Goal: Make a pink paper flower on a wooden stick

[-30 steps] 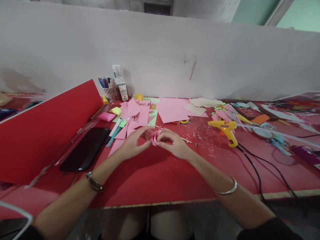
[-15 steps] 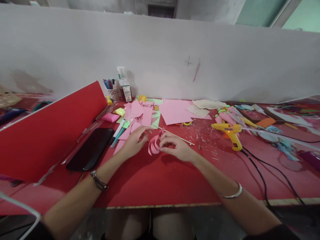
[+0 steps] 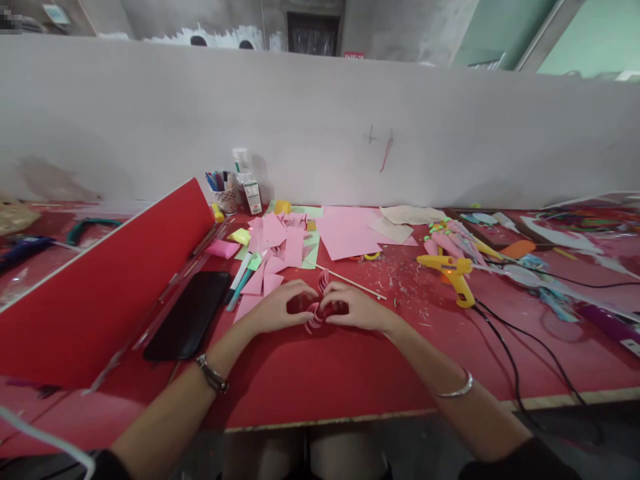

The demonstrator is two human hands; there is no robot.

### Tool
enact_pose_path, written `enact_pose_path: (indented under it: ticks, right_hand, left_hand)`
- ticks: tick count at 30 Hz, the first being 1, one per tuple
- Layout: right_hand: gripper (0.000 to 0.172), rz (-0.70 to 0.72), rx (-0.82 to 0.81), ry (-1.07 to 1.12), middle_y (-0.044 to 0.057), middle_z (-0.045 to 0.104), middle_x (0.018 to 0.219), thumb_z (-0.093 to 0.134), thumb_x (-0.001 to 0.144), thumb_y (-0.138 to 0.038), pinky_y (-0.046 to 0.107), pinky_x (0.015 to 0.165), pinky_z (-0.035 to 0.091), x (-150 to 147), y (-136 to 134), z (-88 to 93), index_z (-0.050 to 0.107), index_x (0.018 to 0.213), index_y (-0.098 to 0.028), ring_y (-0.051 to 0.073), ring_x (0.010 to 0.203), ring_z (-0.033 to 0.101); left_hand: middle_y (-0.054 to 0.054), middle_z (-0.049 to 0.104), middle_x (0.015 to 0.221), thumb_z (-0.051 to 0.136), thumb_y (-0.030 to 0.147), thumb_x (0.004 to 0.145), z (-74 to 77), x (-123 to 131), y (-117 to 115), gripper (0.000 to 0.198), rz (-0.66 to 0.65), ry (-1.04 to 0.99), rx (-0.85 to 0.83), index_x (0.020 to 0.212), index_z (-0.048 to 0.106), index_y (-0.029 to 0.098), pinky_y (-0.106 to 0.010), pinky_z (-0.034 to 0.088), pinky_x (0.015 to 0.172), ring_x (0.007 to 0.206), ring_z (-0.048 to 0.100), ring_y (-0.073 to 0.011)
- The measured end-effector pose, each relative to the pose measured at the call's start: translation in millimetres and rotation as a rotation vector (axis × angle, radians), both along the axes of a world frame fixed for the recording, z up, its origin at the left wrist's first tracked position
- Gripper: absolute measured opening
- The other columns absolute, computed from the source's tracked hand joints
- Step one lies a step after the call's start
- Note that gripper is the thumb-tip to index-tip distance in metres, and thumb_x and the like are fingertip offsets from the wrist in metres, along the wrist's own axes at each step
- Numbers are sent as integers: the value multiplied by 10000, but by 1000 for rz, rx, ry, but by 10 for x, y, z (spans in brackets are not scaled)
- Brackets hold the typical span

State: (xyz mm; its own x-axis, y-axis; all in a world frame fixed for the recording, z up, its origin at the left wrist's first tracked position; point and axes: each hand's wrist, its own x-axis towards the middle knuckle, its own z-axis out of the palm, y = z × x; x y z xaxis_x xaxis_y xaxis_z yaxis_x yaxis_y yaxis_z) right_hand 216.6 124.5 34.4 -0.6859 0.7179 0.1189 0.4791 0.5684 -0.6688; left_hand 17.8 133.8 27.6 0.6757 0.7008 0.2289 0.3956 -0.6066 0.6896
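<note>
Head view: left hand [image 3: 281, 309] and right hand [image 3: 361, 309] curved beside pink spiral [image 3: 313, 321]

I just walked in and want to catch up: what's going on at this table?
A person's left hand and right hand are on either side of a curled pink paper piece, over the red table. How firmly their fingers grip it is hard to tell. Beyond them lie a thin stick and a pink sheet; a yellow glue gun is off to the right.
</note>
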Motion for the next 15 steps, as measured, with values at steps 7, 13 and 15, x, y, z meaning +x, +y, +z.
enact_pose_path:
  ticks: [7, 13, 15]
  right_hand:
    - [146, -58, -8, -167, 36, 557, 867, 486, 776, -259, 266, 745, 399, 252, -177, 379, 575, 850, -170, 128, 795, 518]
    - [221, -470, 2, -236, 19, 603, 779, 406, 790, -348, 252, 638, 409, 790, -548, 427, 559, 760, -191, 137, 698, 532]
    - [254, -586, -19, -281, 20, 612, 737, 381, 778, -371, 260, 613, 411, 1005, -650, 398, 558, 726, -197, 150, 671, 542]
  left_hand:
    - [-41, 584, 897, 484, 290, 762, -47, -11, 28, 219, -80, 27, -57, 934, 542, 166, -262, 412, 734, 807, 524, -136]
    - [-28, 534, 875, 505, 196, 714, -39, -17, 18, 183, -121, 60, -62, 884, 568, 170, -244, 408, 715, 781, 506, -124]
    - [-30, 527, 884, 516, 229, 720, -31, -10, 7, 197, -109, 78, -77, 900, 571, 172, -247, 407, 724, 792, 505, -127]
